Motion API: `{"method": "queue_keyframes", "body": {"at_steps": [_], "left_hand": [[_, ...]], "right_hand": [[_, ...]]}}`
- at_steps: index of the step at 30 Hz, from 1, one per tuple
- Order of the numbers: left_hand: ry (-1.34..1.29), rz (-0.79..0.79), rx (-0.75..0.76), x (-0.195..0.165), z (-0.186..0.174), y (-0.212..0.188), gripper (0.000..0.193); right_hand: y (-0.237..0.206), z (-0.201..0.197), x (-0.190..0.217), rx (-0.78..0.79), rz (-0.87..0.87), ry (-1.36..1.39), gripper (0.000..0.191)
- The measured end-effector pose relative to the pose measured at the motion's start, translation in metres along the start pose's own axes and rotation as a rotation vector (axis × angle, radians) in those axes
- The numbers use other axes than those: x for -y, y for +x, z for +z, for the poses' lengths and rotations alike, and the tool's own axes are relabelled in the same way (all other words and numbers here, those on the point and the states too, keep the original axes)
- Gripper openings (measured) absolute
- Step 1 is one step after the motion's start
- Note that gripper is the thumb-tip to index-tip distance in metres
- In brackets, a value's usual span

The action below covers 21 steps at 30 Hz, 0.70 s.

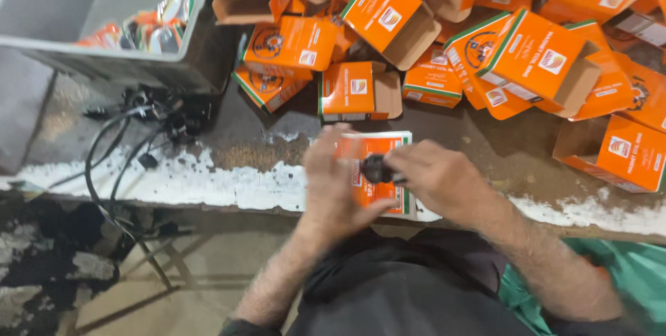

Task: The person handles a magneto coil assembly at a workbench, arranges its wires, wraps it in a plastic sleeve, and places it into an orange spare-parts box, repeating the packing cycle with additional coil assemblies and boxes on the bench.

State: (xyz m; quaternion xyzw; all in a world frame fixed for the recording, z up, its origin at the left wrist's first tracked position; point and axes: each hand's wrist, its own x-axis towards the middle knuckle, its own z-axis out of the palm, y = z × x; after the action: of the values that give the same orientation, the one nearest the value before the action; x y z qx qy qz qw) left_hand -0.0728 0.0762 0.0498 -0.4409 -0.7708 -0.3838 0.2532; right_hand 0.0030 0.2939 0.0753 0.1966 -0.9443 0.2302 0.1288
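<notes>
My left hand (331,187) grips an orange and white carton (371,147) by its left side, just above the bench's front edge. My right hand (436,178) pinches a small black part (375,168) against the carton's face. Both hands are close together, over my lap. The carton's lower half is hidden behind my fingers.
Many open orange cartons (534,58) lie piled across the back and right of the worn bench (485,149). A grey plastic crate (104,52) with packets inside sits at the back left. Black cables (132,142) trail off the bench's left front edge, which is painted white.
</notes>
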Motion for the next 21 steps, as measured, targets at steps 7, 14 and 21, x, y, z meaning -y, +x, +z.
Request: {"method": "queue_keyframes", "body": {"at_steps": [7, 14, 21], "left_hand": [[-0.103, 0.002, 0.216, -0.017, 0.038, -0.007, 0.094], [-0.503, -0.193, 0.323, -0.015, 0.016, -0.008, 0.088], [-1.048, -0.557, 0.087, -0.024, 0.004, 0.017, 0.091]], "right_hand": [[-0.006, 0.014, 0.023, -0.055, 0.028, 0.169, 0.027], [0.002, -0.007, 0.026, -0.118, 0.336, 0.512, 0.057], [0.014, 0.009, 0.014, -0.113, 0.187, 0.86, 0.072]]}}
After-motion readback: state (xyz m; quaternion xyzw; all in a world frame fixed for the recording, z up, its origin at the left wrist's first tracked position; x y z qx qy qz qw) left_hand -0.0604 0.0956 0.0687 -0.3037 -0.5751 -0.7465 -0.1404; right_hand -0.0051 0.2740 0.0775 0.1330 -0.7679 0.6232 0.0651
